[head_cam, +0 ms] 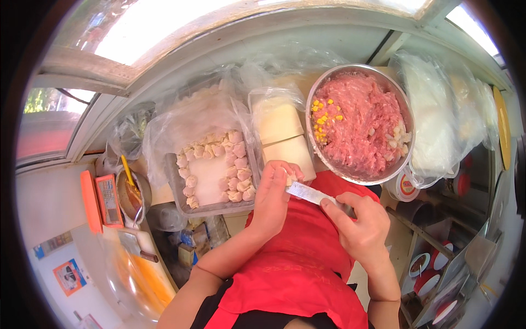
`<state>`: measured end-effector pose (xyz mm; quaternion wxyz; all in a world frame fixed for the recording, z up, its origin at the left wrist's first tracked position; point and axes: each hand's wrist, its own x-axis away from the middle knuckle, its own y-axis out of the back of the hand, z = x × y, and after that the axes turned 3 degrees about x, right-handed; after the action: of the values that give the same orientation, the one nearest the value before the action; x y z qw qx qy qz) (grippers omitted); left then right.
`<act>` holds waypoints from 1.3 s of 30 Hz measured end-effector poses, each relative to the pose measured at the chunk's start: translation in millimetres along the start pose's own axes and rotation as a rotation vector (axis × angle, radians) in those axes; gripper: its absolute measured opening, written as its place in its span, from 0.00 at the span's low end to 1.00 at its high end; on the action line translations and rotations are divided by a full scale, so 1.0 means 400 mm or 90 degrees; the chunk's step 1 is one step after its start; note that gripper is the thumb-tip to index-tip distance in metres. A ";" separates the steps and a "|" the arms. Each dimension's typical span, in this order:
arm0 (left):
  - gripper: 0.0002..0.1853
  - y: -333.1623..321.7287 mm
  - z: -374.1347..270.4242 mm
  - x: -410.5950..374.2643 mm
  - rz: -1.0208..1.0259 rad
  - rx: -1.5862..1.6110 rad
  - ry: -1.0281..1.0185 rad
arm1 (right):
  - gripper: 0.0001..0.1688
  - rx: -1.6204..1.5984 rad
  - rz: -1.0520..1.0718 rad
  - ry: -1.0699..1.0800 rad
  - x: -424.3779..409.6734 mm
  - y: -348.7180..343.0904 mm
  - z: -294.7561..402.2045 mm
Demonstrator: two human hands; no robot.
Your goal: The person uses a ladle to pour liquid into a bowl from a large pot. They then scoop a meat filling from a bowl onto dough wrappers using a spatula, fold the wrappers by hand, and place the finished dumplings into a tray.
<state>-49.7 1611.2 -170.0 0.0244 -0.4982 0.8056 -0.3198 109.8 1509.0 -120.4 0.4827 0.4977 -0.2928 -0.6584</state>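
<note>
My left hand (pixel 273 197) holds a small dough wrapper, mostly hidden by the fingers. In my right hand (pixel 357 222) is a flat metal spatula (pixel 306 192), its blade tip touching the wrapper. Two stacks of square dough wrappers (pixel 289 152) lie just beyond my left hand, partly under plastic. Right of them stands a metal bowl (pixel 410 111) of pink minced meat (pixel 357 119), with corn kernels (pixel 324 115) at its left side and pale pieces like shrimp (pixel 398 137) at its right. Folded dumplings (pixel 242 185) line parts of a tray (pixel 213 211) at the left, partly under a plastic sheet.
Plastic bags (pixel 431 119) lie right of the bowl, above a white tub (pixel 402 187). At the left are an orange-edged kitchen scale (pixel 109 200) and a metal pot (pixel 133 193) with a yellow-handled utensil. Shelves with red and white bowls (pixel 427 281) stand at the lower right.
</note>
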 end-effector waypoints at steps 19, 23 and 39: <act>0.12 0.385 -0.118 0.003 -0.155 -1.052 -0.232 | 0.10 0.263 0.135 -0.197 0.009 0.037 -0.131; 0.10 0.386 -0.138 0.007 -0.198 -1.026 -0.424 | 0.06 0.231 -0.042 -0.179 0.038 0.072 -0.118; 0.24 0.100 -0.218 -0.274 -0.015 -0.918 -0.608 | 0.12 0.207 -0.132 -0.171 0.163 0.167 -0.022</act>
<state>-57.1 1755.8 -152.7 0.0352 -0.4815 0.7100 0.5127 138.5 1425.3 -89.6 0.2828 0.5039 -0.4038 -0.7092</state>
